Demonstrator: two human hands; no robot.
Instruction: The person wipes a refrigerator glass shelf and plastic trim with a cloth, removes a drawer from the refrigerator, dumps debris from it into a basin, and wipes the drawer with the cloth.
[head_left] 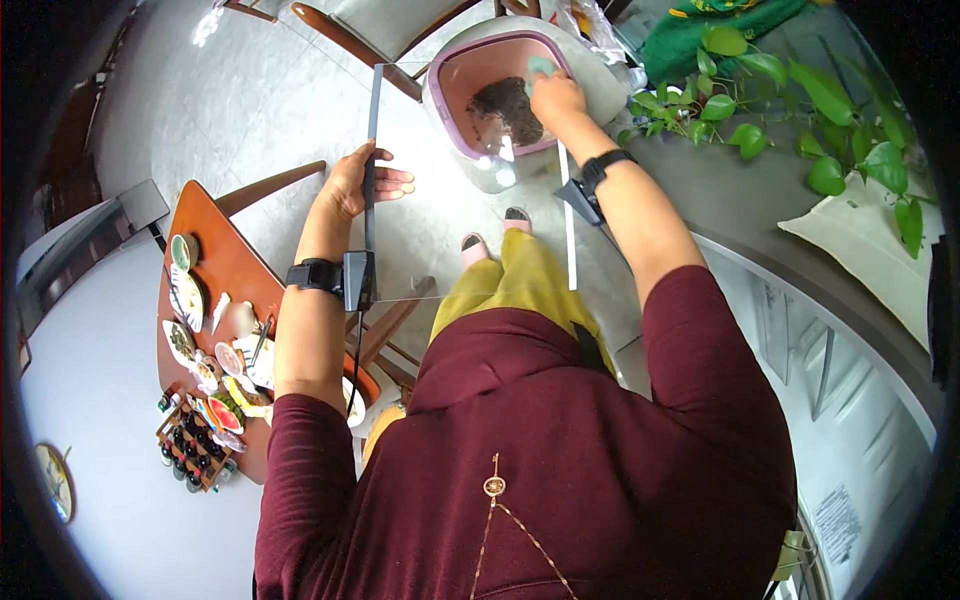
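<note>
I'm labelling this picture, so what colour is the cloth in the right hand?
The cloth is pale green, seen best in the head view.

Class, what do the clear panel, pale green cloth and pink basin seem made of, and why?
Clear panel: glass or acrylic, smooth-looking; the floor shows through it. Pale green cloth: probably soft, matte fabric, from how it bunches in the right hand. Pink basin: likely moulded plastic; its smooth surface and rounded corners suggest this.

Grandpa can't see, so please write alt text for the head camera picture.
A person's left hand holds a clear panel by its edge while the right hand holds a pale green cloth. Ahead is a pink tub of dark, crumbly stuff, with a food-laden table left and leafy plant right.
</note>
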